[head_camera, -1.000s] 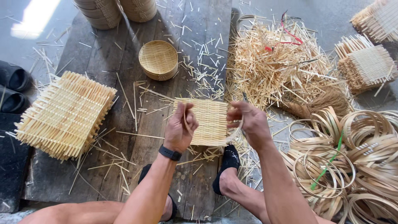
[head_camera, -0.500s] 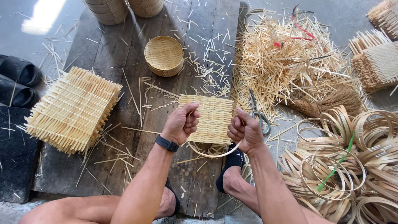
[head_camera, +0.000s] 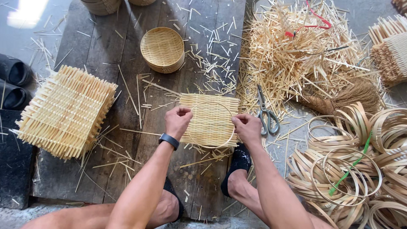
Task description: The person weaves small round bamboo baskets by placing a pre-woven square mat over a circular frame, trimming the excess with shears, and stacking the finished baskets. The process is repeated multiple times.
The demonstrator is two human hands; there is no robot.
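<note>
Left hand [head_camera: 178, 121] and right hand [head_camera: 246, 128] pinch a thin round bamboo hoop [head_camera: 210, 146] over a square woven bamboo mat [head_camera: 210, 118]; uneven pressure could probably shift the hoop off-centre

Two baskets [head_camera: 116, 4] at top edge, mostly cut off.

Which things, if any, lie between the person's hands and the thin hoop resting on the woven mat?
Nothing visible does. The left hand and right hand both pinch the hoop at its sides, and it lies on the woven mat. The scissors lie apart, right of the mat.
</note>
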